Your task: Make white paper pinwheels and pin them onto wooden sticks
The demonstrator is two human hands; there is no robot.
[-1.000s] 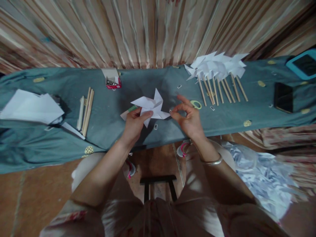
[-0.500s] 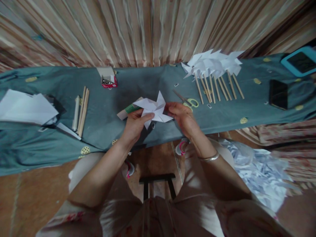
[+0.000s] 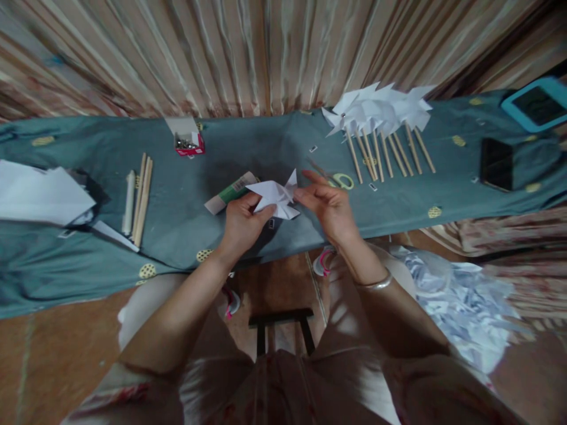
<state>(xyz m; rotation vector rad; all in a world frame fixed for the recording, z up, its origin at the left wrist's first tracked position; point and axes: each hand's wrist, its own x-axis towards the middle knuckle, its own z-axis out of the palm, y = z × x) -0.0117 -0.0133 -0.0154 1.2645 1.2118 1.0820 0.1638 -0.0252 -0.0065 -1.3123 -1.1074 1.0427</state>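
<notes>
Head view: the left hand (image 3: pixel 243 228) pinches a white paper pinwheel (image 3: pixel 274 193) between both hands. The right hand (image 3: pixel 333 212) is curled at its side, but I can't tell if it grips anything. Scissors (image 3: pixel 335 178) lie on the bench (image 3: pixel 186 206) just past the right hand.

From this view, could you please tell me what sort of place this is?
Probably a makeshift craft workspace, perhaps at home: a paper pinwheel in the left hand, more pinwheels with wooden sticks, and a curtain behind the table.
</notes>
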